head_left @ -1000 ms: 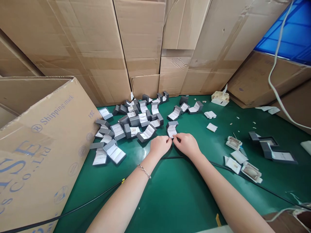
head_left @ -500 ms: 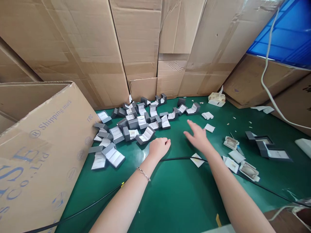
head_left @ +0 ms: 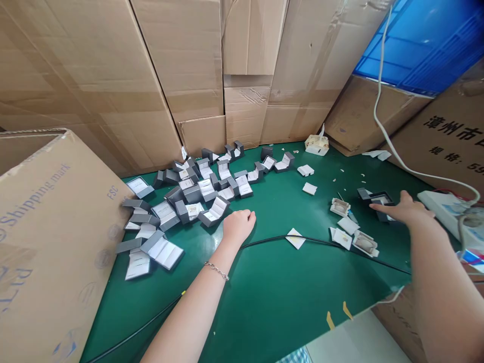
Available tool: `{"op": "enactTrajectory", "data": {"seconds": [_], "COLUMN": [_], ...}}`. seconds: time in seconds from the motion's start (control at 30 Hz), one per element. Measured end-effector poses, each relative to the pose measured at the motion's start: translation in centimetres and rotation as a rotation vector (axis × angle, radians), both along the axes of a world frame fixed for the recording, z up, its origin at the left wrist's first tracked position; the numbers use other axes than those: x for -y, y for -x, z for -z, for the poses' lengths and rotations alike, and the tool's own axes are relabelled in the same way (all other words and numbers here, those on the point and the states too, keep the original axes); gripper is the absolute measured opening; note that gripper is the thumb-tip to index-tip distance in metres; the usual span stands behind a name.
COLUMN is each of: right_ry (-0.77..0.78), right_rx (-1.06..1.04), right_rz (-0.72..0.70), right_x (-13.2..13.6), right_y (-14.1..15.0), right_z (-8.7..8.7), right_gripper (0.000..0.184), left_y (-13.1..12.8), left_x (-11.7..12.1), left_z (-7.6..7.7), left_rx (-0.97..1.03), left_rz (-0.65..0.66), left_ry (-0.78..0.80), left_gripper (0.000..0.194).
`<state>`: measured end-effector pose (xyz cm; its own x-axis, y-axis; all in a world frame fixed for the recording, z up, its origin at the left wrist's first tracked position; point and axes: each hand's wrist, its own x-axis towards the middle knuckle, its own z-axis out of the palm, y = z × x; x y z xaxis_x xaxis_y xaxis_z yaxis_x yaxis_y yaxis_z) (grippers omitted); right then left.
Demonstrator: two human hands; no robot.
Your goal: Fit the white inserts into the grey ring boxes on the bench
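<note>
My left hand [head_left: 239, 228] is closed in a fist above the green table, just right of a pile of small grey boxes [head_left: 214, 212] with raised lids and white insides. Whether anything is inside that fist is hidden. A thin black cable [head_left: 270, 239] runs from beside it across the table. On the right, my right hand [head_left: 410, 209] has its fingers spread over a dark open box [head_left: 380, 199]. The hand hides part of this box, and I cannot tell whether they touch.
Torn white packaging trays [head_left: 365, 243] and card pieces [head_left: 348, 225] lie right of centre. A tissue pack [head_left: 317, 144] stands at the back. Large cartons [head_left: 189, 65] wall the far side, another carton [head_left: 56, 227] stands left. A white cord [head_left: 378, 101] hangs at right near a blue crate [head_left: 412, 50].
My right hand has moved from the table's middle to the dark boxes on the right, fingers still spread. The view has turned right. My left hand keeps its fist by the pile.
</note>
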<state>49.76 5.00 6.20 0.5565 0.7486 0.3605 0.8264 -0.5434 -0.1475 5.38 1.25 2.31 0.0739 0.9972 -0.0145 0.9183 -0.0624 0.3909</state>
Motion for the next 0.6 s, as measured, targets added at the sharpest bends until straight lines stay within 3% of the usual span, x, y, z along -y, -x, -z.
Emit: {"op": "enactTrajectory", "data": {"seconds": [0.1, 0.23, 0.47, 0.6], "right_ry": [0.134, 0.208, 0.296, 0.154], "right_rx": [-0.192, -0.260, -0.185, -0.052], "right_rz": [0.063, 0.006, -0.167, -0.280], "right_x": [-0.4, -0.5, -1.1, -0.8], "right_y": [-0.7, -0.3, 3.2, 6.0], "right_z": [1.0, 1.5, 1.1, 0.3], "right_gripper": [0.072, 0.052, 0.069, 0.073], "left_y": [0.1, 0.1, 0.2, 0.3], "left_x": [0.0, 0.0, 0.3, 0.4], "left_z": [0.3, 0.3, 0.1, 0.0], "left_rx": [0.016, 0.031, 0.068, 0.098], "left_rz": [0.002, 0.005, 0.003, 0.002], "left_ry": [-0.018, -0.023, -0.035, -0.042], "left_gripper": [0.044, 0.042, 0.041, 0.041]}}
